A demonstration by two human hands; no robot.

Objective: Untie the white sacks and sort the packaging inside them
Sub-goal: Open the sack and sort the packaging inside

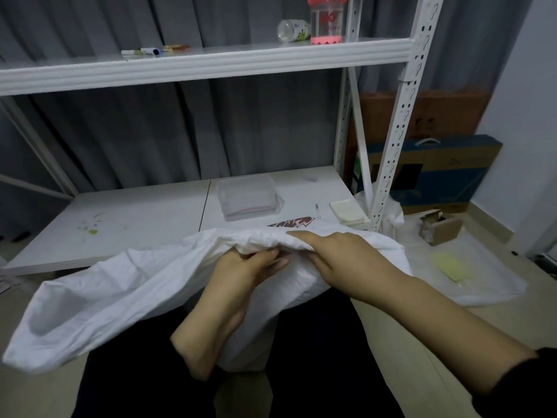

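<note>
A white metal rack [211, 69] stands before a grey curtain [150, 131]. Its upper shelf carries a pink-lidded clear jar [327, 21], a clear bottle [291, 31] (lying on its side) and markers [144, 51]. A blue carton [446, 170] stands on edge to the right.

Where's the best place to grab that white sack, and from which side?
The bunched top ridge of the white sack, from the near side, where the left hand and right hand hold it: cloth gathers thick there; the left end hangs slack.

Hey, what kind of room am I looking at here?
Most likely a storeroom or back-room work area: a white slotted-steel shelving rack, flat cardboard boxes stood on edge beside it, and a white sack in front.
</note>
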